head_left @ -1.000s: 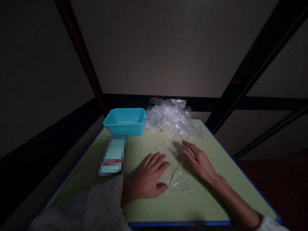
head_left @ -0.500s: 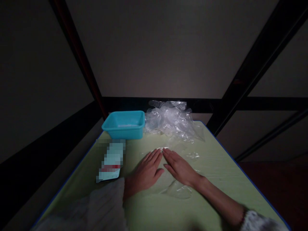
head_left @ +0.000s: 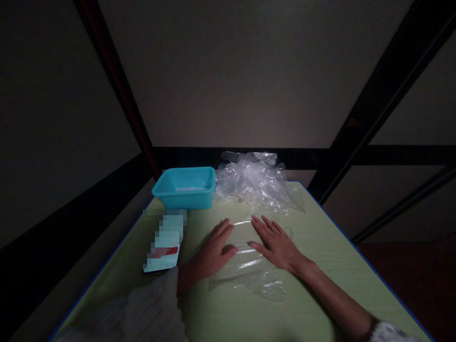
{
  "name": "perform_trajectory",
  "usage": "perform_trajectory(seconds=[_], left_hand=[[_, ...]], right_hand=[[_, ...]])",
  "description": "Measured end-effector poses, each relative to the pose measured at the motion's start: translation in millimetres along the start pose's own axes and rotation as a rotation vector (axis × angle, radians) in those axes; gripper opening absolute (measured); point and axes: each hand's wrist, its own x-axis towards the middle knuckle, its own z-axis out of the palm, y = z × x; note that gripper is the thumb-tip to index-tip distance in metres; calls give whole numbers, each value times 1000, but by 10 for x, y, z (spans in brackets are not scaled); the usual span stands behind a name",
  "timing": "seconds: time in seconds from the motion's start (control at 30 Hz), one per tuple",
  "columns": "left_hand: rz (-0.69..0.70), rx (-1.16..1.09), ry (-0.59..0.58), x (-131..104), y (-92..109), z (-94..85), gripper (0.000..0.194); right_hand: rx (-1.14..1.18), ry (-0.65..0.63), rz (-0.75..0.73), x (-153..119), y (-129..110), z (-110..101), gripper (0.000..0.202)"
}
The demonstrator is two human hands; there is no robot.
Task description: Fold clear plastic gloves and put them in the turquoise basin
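A thin clear plastic piece (head_left: 249, 263) lies on the pale green table (head_left: 302, 304), with shiny creases across it. My left hand (head_left: 213, 249) rests palm down on its left side, fingers stretched forward and thumb apart. On the right side my right hand (head_left: 276, 242) lies flat with its fingers spread. The plastic between the hands shows, its near part crumpled; what is under the palms is hidden. Beyond the hands sits a heap of crumpled clear plastic (head_left: 258, 180) at the table's far edge.
A turquoise basin (head_left: 187, 199) stands at the far left, beside the plastic heap. Nearer, left of my left hand, lies a flat light-coloured object (head_left: 169, 237), partly pixelated, with a red band. A wall (head_left: 231, 95) rises behind the table.
My hands have moved apart, the left one to the left and the right one to the right. More of the creased plastic shows between them.
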Motion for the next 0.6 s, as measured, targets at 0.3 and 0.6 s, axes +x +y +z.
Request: perform_trajectory(seconds=[0.3,0.6], left_hand=[[-257,-97,203,118,-160,-117,21],[-284,-336,294,155,-69,-226,11]], right_hand=[[39,204,66,18,70,-47,39],[110,262,95,24,30,-135,34]])
